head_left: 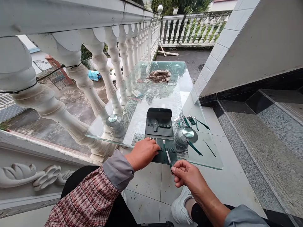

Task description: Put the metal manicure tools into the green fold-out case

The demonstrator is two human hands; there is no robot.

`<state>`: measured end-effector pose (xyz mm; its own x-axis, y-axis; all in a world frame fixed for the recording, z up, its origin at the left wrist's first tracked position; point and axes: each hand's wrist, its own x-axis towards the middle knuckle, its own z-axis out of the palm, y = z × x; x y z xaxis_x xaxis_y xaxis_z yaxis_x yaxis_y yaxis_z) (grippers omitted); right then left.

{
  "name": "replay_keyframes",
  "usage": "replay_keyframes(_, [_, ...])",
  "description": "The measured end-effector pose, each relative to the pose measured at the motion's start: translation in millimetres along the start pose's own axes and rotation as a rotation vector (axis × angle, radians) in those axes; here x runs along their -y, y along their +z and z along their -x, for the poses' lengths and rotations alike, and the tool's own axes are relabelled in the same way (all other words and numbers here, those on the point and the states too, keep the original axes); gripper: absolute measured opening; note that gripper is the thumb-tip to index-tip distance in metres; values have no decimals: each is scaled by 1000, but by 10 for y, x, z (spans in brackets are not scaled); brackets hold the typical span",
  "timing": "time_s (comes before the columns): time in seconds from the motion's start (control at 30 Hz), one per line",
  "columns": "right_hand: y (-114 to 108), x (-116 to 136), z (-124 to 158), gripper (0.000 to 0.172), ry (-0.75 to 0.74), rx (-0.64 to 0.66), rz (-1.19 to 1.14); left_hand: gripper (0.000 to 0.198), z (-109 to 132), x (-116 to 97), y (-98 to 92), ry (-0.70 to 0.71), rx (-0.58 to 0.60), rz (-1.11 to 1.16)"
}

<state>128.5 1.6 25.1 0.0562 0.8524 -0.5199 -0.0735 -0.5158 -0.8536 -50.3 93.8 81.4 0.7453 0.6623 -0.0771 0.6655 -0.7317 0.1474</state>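
At the case point(157, 115), right fingers point(179, 167) pinching manicure tool point(169, 158)

The left hand point(142, 154) lies palm down, fingers together and angled forward to the right, its wrist just out of a grey cuff point(118, 169). The right hand point(187, 173) is well curled, thumb and forefinger pinched, with the other fingers folded beneath. Its bare forearm point(208, 201) runs up from the lower right.
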Motion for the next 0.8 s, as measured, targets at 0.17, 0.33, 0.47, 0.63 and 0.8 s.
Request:
replay_keyframes(0.17, [66,-8,-2,35,-37,-50,-26,11,-5,7,17,15,31,-12])
replay_keyframes(0.33, [86,-13,12,39,-70,-43,-63,13,-4,7,30,21,43,-34])
replay_keyframes(0.47, [64,-64,-14,37,-130,-58,46,14,2,13,40,41,41,-49])
replay_keyframes(0.63, [33,-122,2,20,-339,-160,477,15,1,19,53,48,24,-70])
replay_keyframes(0.8, [-24,-148,33,12,-765,-273,975,15,1,27,76,47,19,-53])
